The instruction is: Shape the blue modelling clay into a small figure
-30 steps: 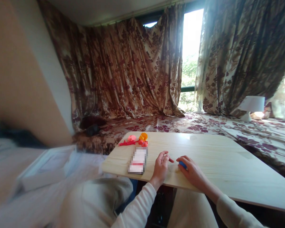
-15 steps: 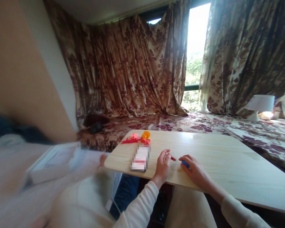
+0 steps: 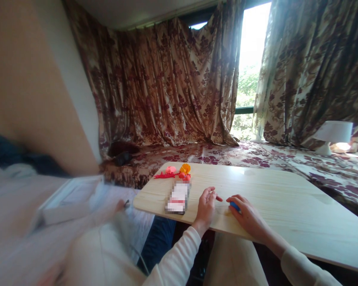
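Observation:
My right hand (image 3: 248,214) rests on the light wooden table (image 3: 274,190) with its fingers curled over a small blue piece (image 3: 234,205), whose kind is partly hidden under the palm. To its left, my left hand (image 3: 207,205) lies near the table's front edge, its fingers stretched forward and nothing visible in them. A narrow gap separates the two hands. Beyond my left hand, a blurred-out phone (image 3: 178,198) lies flat. Behind the phone are an orange piece (image 3: 185,169), a pink piece (image 3: 170,169) and a red branching strip (image 3: 166,175).
A white lamp (image 3: 331,133) stands on the floral-covered ledge (image 3: 250,153) behind the table. Patterned curtains (image 3: 167,87) hang beside a bright window. At left, a white box (image 3: 71,198) sits on a pale bed surface.
The whole view has shifted slightly, so things appear a little further right. Both hands keep nearly the same pose, and the blue piece stays under my right hand.

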Tool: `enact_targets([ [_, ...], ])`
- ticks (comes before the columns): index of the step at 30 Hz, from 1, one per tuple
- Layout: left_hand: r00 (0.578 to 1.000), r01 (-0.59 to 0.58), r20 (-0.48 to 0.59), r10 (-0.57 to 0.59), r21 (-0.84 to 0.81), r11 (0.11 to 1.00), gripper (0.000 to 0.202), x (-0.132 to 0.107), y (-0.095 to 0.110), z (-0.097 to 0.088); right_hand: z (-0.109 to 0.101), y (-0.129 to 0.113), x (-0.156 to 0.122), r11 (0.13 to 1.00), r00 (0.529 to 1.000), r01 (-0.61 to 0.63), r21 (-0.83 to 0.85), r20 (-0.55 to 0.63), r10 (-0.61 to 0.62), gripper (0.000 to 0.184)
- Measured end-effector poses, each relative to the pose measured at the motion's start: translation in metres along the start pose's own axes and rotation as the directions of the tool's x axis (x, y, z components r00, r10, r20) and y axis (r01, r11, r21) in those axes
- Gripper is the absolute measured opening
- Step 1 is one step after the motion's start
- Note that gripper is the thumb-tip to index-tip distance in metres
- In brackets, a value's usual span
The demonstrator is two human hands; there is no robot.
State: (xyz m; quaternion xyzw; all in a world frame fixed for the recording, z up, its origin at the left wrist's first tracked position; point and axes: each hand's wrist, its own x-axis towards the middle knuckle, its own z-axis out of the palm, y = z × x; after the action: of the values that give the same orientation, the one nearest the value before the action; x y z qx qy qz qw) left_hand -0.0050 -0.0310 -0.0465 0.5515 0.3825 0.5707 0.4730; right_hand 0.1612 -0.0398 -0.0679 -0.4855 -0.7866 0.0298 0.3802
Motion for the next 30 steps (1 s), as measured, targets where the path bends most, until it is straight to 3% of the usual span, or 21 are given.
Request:
enact_targets([
  [10, 1.000, -0.010, -0.027, 0.012, 0.049, 0.999, 0.032, 0.003, -0.003, 0.000, 0.002, 0.005, 0.003, 0.997, 0.999, -0.041, 0.069, 0.020, 0.040, 0.024],
  [14, 0.999, -0.038, -0.006, 0.040, 0.194, 0.980, 0.028, 0.015, -0.004, 0.010, 0.010, 0.011, 0.015, 0.968, 0.978, -0.205, 0.142, -0.004, 0.208, 0.027],
  [18, 0.994, -0.107, 0.036, 0.101, 0.264, 0.959, 0.025, 0.025, -0.006, 0.022, 0.016, 0.015, 0.025, 0.935, 0.929, -0.334, 0.121, -0.124, 0.348, 0.029],
  [24, 0.943, -0.328, 0.211, 0.258, 0.447, 0.832, 0.027, 0.019, -0.014, 0.023, 0.021, 0.025, 0.027, 0.823, 0.870, -0.319, 0.469, -0.200, 0.450, 0.036],
  [27, 0.936, -0.345, 0.235, 0.261, 0.480, 0.807, 0.026, 0.019, -0.016, 0.023, 0.023, 0.027, 0.026, 0.784, 0.848, -0.309, 0.538, -0.218, 0.484, 0.042],
  [30, 0.942, -0.329, 0.221, 0.251, 0.475, 0.816, 0.025, 0.021, -0.016, 0.023, 0.024, 0.026, 0.025, 0.782, 0.860, -0.280, 0.557, -0.216, 0.462, 0.043],
])
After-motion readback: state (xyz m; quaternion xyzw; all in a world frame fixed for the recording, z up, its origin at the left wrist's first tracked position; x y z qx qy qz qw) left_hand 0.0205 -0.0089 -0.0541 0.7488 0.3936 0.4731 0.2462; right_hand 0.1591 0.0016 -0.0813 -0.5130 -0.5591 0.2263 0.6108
